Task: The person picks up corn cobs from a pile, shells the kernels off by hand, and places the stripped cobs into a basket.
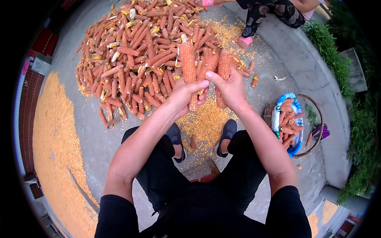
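Observation:
Both my hands are raised in front of me, close together over the near edge of a heap of reddish corncobs (139, 43). My left hand (185, 93) is closed around a long upright corncob (187, 63) with a pale tip. A second upright corncob (224, 65) is in my right hand (231, 88), its lower end showing below the palm. Between them a third corncob (209, 65) slants near my thumbs; I cannot tell which hand holds it. Loose yellow kernels (204, 123) lie on the ground below, between my shoes.
A wide bed of kernels (55, 139) spreads along the left. At right stands a basket (291, 99) with a blue-white lining and bare cobs inside, beside a purple item (322, 132). Another person (270, 16) in patterned trousers sits at the upper right, near green plants (325, 51).

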`<state>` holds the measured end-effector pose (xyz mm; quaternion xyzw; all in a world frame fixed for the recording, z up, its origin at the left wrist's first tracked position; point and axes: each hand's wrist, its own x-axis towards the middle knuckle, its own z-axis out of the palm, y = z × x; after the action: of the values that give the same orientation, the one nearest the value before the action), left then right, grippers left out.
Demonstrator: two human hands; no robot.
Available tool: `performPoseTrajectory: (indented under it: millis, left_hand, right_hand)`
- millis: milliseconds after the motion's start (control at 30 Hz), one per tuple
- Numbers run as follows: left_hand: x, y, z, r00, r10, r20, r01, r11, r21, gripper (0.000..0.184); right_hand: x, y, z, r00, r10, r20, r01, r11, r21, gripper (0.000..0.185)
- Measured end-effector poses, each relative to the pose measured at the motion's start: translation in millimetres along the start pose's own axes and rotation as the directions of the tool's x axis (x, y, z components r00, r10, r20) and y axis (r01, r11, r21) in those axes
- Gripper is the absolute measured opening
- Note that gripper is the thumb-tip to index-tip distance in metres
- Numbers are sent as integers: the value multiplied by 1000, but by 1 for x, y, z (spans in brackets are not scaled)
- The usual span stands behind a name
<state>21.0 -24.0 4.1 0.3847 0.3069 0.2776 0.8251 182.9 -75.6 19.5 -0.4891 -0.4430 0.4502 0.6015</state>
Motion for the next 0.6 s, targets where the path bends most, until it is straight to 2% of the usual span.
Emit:
performPoseTrajectory:
  millis: [100, 133, 233, 333, 433, 533, 600]
  left_hand:
    - [-3, -3, 5, 998, -24, 52, 28, 996, -85, 22]
    - [-6, 0, 8, 999, -40, 29, 42, 996, -82, 21]
    - [-6, 0, 6, 994, -107, 0, 106, 994, -36, 17]
    - [-4, -2, 3, 992, -125, -19, 125, 992, 1, 18]
    - [-1, -2, 1, 990, -137, -28, 138, 990, 10, 19]
    - [-3, 2, 7, 985, -133, -111, 142, 987, 75, 15]
    - [-2, -1, 11, 994, -68, -88, 76, 993, 90, 18]
  right_hand:
    - [6, 26, -6, 999, -16, -34, 13, 996, -88, 24]
    - [5, 17, -6, 997, -79, -22, 72, 974, -215, 28]
    - [6, 23, -7, 994, -106, -26, 91, 940, -330, 31]
    - [7, 20, -9, 1000, -19, -7, 14, 908, -419, 33]
    - [9, 29, -10, 1000, -23, -16, 14, 911, -412, 29]
    - [11, 30, -4, 998, -62, 3, 62, 996, -68, 23]
    - [11, 21, -6, 998, 55, 8, -54, 998, -38, 20]
